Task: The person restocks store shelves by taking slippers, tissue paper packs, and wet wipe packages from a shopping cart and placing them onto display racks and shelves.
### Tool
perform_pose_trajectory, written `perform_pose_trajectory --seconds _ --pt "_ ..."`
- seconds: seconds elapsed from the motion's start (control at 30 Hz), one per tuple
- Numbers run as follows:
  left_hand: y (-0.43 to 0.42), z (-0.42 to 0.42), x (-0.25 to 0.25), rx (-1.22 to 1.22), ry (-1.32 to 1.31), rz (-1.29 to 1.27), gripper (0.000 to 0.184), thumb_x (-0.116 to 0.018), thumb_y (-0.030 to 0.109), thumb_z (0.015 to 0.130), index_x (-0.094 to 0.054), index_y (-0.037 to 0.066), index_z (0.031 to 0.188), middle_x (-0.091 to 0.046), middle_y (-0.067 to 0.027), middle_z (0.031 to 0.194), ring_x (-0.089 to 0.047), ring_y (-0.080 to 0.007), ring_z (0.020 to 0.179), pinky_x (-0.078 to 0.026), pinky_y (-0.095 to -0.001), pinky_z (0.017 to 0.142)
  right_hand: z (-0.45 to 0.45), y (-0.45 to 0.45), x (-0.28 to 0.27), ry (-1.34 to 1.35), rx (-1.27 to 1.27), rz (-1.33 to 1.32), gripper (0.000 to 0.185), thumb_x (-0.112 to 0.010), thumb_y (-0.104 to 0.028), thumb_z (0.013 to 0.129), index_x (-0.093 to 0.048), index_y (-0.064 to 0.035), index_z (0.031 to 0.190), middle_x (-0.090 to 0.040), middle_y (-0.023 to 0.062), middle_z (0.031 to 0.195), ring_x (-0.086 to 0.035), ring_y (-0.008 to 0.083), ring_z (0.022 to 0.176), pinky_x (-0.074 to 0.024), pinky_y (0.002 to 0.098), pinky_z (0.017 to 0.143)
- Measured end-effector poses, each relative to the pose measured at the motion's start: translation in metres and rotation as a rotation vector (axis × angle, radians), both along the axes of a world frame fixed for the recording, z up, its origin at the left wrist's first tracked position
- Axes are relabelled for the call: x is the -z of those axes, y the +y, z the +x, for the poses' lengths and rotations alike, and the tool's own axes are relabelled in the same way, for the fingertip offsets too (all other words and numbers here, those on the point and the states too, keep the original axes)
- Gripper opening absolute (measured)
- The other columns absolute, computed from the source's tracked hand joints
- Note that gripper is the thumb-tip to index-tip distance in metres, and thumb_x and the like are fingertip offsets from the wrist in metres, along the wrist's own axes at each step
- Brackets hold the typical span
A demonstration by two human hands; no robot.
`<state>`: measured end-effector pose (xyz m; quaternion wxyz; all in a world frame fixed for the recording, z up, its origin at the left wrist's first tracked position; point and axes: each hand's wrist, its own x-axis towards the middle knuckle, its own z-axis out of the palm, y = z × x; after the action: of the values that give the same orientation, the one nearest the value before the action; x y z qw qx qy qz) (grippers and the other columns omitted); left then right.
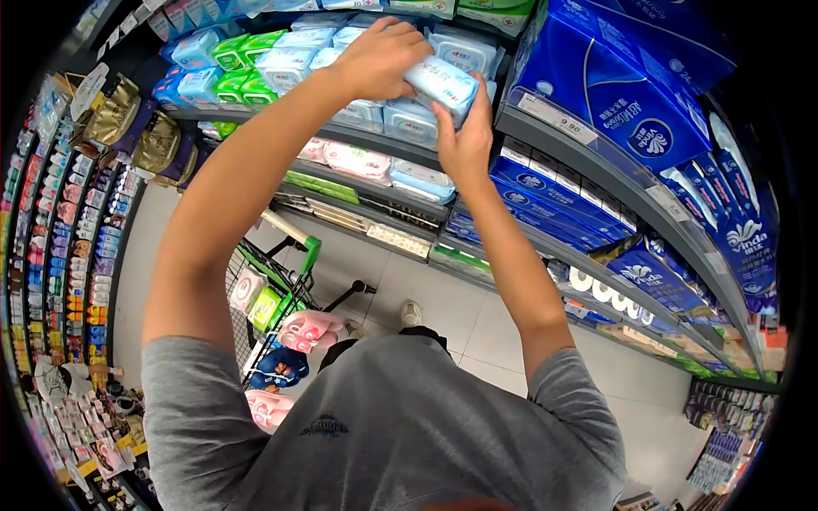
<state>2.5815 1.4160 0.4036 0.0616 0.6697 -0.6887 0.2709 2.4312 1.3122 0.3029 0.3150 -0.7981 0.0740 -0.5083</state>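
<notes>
A light-blue pack of wet wipes (443, 83) is held up at a tilt just above the shelf of similar packs. My right hand (467, 136) grips its right end, thumb in front and fingers behind. At the pack's left end, my left hand (385, 61) has its fingers bent round the edge. Beneath both hands lie more blue wipes packs (411, 121) in stacked rows. Green wipes packs (256, 85) stand to the left on the same shelf.
A shopping cart (308, 254) with pink slippers (308, 330) and several packs stands at lower left. Large blue Vinda tissue packs (626, 94) fill the right shelves. Pink wipes packs (358, 162) lie one shelf lower. Hanging goods (64, 230) line the far left.
</notes>
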Motion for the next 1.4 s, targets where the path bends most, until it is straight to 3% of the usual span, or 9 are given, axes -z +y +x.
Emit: perform_pose_trajectory --seconds 0.1,0.17,0.23,0.37,0.63,0.9,1.27,1.33,1.4 --pt "-0.007 -0.001 0.003 -0.143 0.005 0.029 0.054 -0.079 0.027 0.059 -0.062 0.009 0.107 -0.061 -0.0082 0.109 -0.052 -0.0231 0.112 -0.033 -0.0400 0.102 0.001 -0.009 0.000 0.133 -0.015 0.085 0.070 -0.059 -0.029 0.089 -0.024 0.0056 0.139 -0.045 0.0294 0.126 -0.049 0.0425 0.114 -0.0466 0.0420 0.088" --pt "-0.013 0.000 0.000 -0.158 -0.008 0.013 0.049 -0.076 0.025 0.062 -0.063 0.008 0.107 -0.061 -0.0090 0.109 -0.052 -0.0242 0.111 -0.033 -0.0407 0.100 0.005 -0.014 0.000 0.158 -0.002 0.169 0.066 -0.058 -0.031 0.090 -0.030 0.0066 0.136 -0.046 0.0306 0.126 -0.047 0.0401 0.116 -0.0385 0.0404 0.097" --pt "-0.020 -0.001 -0.008 -0.180 0.152 0.104 0.051 -0.075 0.027 0.064 -0.060 0.003 0.106 -0.060 -0.0145 0.102 -0.052 -0.0318 0.105 -0.037 -0.0433 0.095 0.011 -0.022 0.000 0.144 -0.001 0.106 0.067 -0.054 -0.034 0.092 -0.027 0.0071 0.137 -0.045 0.0304 0.125 -0.046 0.0401 0.116 -0.0359 0.0417 0.099" --pt "-0.028 0.004 -0.001 -0.195 0.077 0.115 0.050 -0.074 0.029 0.063 -0.061 0.003 0.104 -0.061 -0.0130 0.100 -0.054 -0.0290 0.102 -0.039 -0.0406 0.091 0.018 -0.031 0.005 0.133 -0.021 0.118 0.067 -0.055 -0.033 0.091 -0.026 0.0062 0.138 -0.042 0.0299 0.129 -0.042 0.0400 0.119 -0.0334 0.0424 0.101" --pt "-0.039 0.011 -0.002 -0.332 0.017 0.220 0.049 -0.075 0.031 0.062 -0.064 0.004 0.102 -0.059 -0.0127 0.103 -0.052 -0.0280 0.106 -0.039 -0.0396 0.093 0.042 -0.049 0.023 0.105 0.037 0.048 0.068 -0.062 -0.034 0.087 -0.036 0.0085 0.133 -0.054 0.0301 0.118 -0.053 0.0419 0.107 -0.0382 0.0440 0.096" --pt "-0.035 0.015 0.018 -0.326 0.079 0.080 0.047 -0.073 0.027 0.062 -0.064 0.005 0.102 -0.059 -0.0126 0.105 -0.052 -0.0284 0.105 -0.039 -0.0416 0.093 0.038 -0.049 0.025 0.209 0.128 -0.037 0.065 -0.063 -0.031 0.085 -0.038 0.0087 0.130 -0.058 0.0295 0.111 -0.055 0.0419 0.104 -0.0411 0.0435 0.091" --pt "-0.038 0.005 0.012 -0.441 0.075 0.103 0.036 -0.066 0.018 0.063 -0.064 0.006 0.097 -0.061 -0.0115 0.100 -0.054 -0.0268 0.104 -0.038 -0.0443 0.094 0.043 -0.049 0.019 0.230 0.141 -0.012 0.066 -0.066 -0.029 0.083 -0.039 0.0065 0.132 -0.058 0.0275 0.114 -0.057 0.0388 0.105 -0.0415 0.0421 0.093" --pt "-0.039 0.006 0.011 -0.445 0.073 0.107 0.035 -0.066 0.017 0.063 -0.065 0.006 0.096 -0.061 -0.0118 0.101 -0.054 -0.0268 0.104 -0.038 -0.0447 0.094 0.041 -0.049 0.013 0.245 -0.022 0.181 0.069 -0.068 -0.020 0.080 -0.034 0.0113 0.132 -0.049 0.0310 0.121 -0.046 0.0428 0.112 -0.0345 0.0452 0.099" --pt "-0.039 0.007 0.011 -0.446 0.048 0.122 0.034 -0.066 0.018 0.063 -0.065 0.006 0.095 -0.061 -0.0120 0.100 -0.054 -0.0271 0.104 -0.038 -0.0440 0.094 0.042 -0.050 0.013 0.242 -0.015 0.170 0.069 -0.069 -0.020 0.080 -0.035 0.0107 0.132 -0.049 0.0305 0.121 -0.046 0.0424 0.112 -0.0350 0.0450 0.098"
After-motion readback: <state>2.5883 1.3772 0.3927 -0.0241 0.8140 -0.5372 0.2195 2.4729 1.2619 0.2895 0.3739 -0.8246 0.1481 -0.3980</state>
